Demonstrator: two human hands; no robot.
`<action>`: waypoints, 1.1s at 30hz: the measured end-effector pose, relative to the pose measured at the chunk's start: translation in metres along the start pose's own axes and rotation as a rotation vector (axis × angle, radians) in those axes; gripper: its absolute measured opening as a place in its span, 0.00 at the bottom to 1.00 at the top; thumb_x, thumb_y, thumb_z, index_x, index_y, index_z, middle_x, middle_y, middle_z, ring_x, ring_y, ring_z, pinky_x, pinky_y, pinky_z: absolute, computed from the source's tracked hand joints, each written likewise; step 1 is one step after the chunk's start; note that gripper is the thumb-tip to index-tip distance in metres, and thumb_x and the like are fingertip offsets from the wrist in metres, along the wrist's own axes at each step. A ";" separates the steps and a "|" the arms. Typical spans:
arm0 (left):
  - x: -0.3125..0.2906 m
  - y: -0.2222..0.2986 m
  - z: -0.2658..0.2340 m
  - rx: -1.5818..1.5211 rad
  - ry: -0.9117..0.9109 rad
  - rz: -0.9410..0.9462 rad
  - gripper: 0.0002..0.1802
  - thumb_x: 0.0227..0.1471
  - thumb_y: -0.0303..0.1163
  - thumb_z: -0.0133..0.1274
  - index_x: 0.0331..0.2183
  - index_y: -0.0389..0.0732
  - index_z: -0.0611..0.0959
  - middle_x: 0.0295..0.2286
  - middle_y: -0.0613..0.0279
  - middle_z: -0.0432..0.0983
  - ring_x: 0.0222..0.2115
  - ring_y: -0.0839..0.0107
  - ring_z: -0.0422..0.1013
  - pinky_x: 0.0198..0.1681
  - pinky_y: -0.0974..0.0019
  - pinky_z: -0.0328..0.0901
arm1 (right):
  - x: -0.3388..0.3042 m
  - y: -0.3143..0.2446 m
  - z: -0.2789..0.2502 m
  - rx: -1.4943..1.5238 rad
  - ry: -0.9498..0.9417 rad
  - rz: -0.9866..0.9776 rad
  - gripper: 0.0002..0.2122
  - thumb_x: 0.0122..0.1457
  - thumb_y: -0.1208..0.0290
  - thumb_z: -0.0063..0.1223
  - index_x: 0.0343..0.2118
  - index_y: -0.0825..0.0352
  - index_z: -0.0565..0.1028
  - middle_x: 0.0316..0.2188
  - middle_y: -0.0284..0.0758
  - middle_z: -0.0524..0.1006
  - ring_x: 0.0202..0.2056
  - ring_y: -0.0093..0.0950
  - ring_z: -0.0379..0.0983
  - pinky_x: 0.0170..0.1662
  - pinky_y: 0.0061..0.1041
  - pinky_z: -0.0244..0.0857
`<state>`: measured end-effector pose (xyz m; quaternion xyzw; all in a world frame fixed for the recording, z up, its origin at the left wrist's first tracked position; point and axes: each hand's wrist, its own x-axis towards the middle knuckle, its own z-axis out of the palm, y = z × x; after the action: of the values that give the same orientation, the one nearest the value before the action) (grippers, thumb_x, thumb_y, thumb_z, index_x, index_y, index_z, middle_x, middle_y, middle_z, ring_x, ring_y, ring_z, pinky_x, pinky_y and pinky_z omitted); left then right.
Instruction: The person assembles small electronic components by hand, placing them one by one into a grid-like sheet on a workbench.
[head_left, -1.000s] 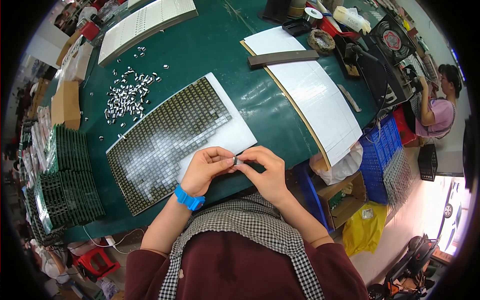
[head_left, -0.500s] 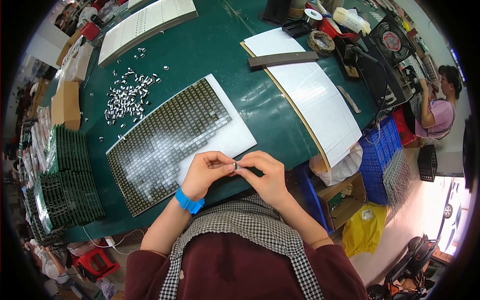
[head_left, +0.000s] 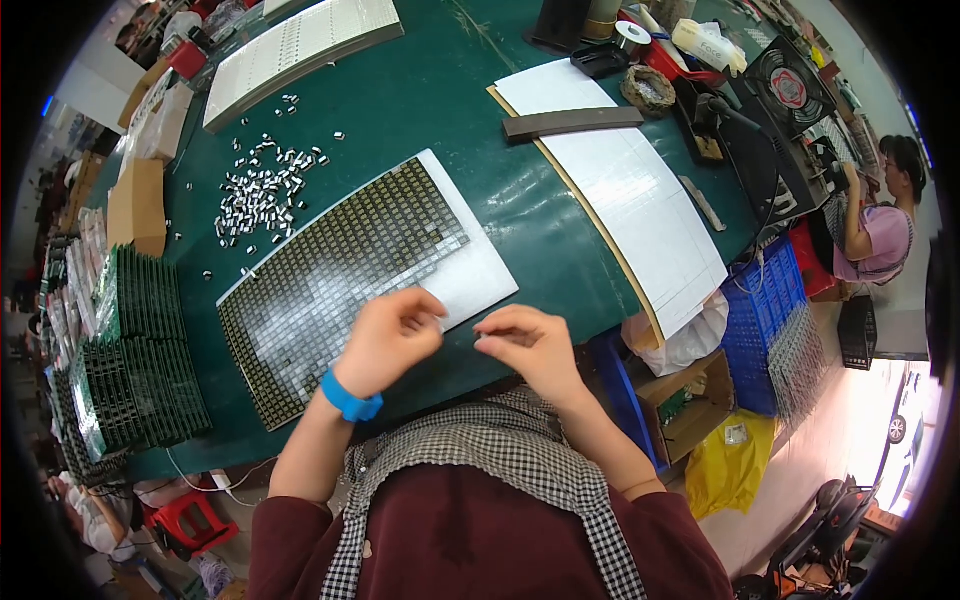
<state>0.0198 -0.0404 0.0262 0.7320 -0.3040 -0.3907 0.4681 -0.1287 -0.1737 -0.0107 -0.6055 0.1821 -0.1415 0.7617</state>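
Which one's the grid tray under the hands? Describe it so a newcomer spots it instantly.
Start at the green table. Near its front edge, just ahead of the left hand, lies a white sheet, tilted, carrying the grid tray: a dark rectangle of small square cells. Unlike the stacked green trays at the left edge, it lies single and flat, and the loose pile of small white parts lies beyond it.

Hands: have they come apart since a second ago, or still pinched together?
Yes. The left hand and right hand have separated; a gap now shows between them over the near edge of the white board.
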 end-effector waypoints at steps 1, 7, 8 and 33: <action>0.005 -0.004 -0.012 0.189 0.122 0.106 0.07 0.42 0.23 0.49 0.29 0.34 0.77 0.19 0.62 0.73 0.20 0.78 0.68 0.25 0.75 0.63 | 0.003 0.001 -0.005 0.041 0.062 0.019 0.07 0.47 0.83 0.56 0.31 0.74 0.75 0.31 0.34 0.75 0.33 0.22 0.72 0.36 0.18 0.67; 0.028 -0.008 -0.030 0.799 0.584 0.408 0.10 0.42 0.23 0.50 0.31 0.34 0.78 0.39 0.50 0.68 0.40 0.54 0.65 0.42 0.56 0.62 | 0.007 0.007 -0.015 0.063 0.124 -0.047 0.06 0.49 0.82 0.55 0.32 0.74 0.75 0.33 0.33 0.72 0.34 0.20 0.71 0.39 0.17 0.67; 0.029 -0.009 -0.015 0.737 0.464 0.491 0.10 0.40 0.22 0.49 0.31 0.35 0.78 0.37 0.51 0.69 0.37 0.55 0.66 0.40 0.59 0.64 | 0.007 0.007 -0.015 0.058 0.131 -0.042 0.07 0.49 0.82 0.55 0.32 0.74 0.75 0.33 0.33 0.72 0.34 0.20 0.71 0.39 0.17 0.67; 0.012 -0.013 0.025 -0.716 -0.096 -0.139 0.09 0.48 0.22 0.52 0.35 0.30 0.78 0.31 0.55 0.77 0.31 0.71 0.74 0.37 0.73 0.69 | 0.002 -0.003 -0.001 -0.254 0.151 -0.301 0.12 0.47 0.84 0.55 0.37 0.72 0.71 0.33 0.35 0.73 0.36 0.23 0.73 0.42 0.21 0.68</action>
<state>0.0056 -0.0567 0.0040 0.5214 -0.1191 -0.5369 0.6524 -0.1270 -0.1758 -0.0081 -0.7048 0.1627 -0.2744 0.6336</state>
